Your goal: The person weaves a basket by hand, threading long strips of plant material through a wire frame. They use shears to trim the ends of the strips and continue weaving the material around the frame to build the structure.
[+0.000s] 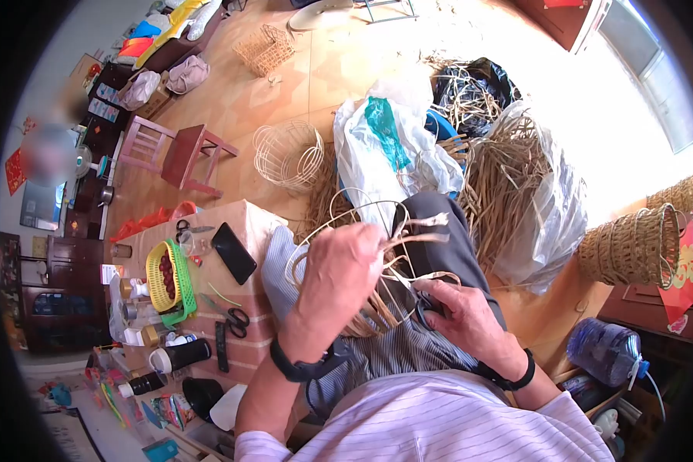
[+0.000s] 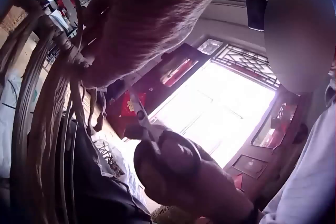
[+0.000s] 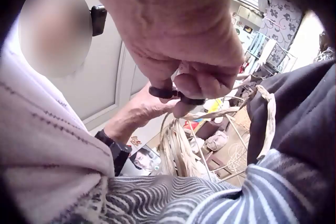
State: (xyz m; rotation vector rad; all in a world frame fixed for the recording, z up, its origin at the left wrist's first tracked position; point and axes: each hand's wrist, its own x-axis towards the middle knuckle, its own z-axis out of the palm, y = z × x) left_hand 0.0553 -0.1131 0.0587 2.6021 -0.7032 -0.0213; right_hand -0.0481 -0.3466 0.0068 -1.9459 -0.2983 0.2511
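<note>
In the head view a half-woven basket (image 1: 383, 312), with thin wire hoops and dried straw strips, sits on the person's lap. The left hand (image 1: 339, 266) is curled over its upper side and grips the straw; pale strip ends (image 1: 423, 228) stick out past the knuckles. Lower right, the right hand (image 1: 470, 312) holds scissors, fingers through the black handles (image 3: 191, 101). The scissors' blades (image 2: 138, 107) point up toward the left hand in the left wrist view. A loose straw strip (image 3: 269, 113) bends across the dark trouser leg beside the right hand.
Left of the lap, a cloth-covered table (image 1: 250, 312) carries a phone (image 1: 234, 254), a yellow basket (image 1: 163, 276) and another pair of scissors (image 1: 237, 322). Bundled straw (image 1: 508, 165) in plastic bags stands ahead. A wire frame (image 1: 288, 155) lies on the floor; a woven basket (image 1: 631, 246) is at right.
</note>
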